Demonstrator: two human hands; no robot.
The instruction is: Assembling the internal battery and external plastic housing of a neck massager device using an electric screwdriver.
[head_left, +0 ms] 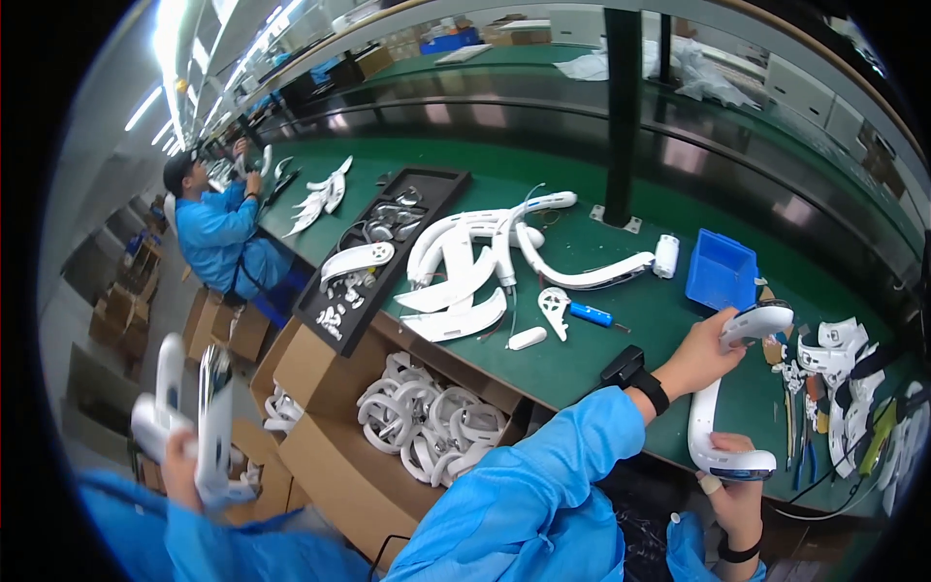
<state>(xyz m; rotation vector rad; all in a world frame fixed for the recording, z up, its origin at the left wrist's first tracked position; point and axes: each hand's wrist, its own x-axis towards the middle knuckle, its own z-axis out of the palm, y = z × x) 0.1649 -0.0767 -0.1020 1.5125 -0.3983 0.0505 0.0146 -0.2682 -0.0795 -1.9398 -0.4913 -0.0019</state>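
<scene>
A white C-shaped neck fan (704, 419) is held up over the front right of the bench, its opening facing right. My left hand (706, 351) grips its upper end, fingers closed around it. At the lower end, which has a dark glossy face, my right hand (735, 497) is closed on it, thumb in front. A dark band sits on each wrist. Close to my left hand stands a blue plastic bin (722, 272). Beyond my left forearm lie a blue cylindrical battery (591, 314) with wires, a white round-ended shell (554, 308) and a white oval piece (527, 338).
White curved shells (456, 267) cover the middle of the green bench (635, 315) beside a black parts tray (335, 291). A cardboard box (339, 456) holds white rings. Right lie tools, including pliers (807, 456), and shells. Another person's hand (182, 469) holds white parts; one co-worker (223, 228) stands farther off.
</scene>
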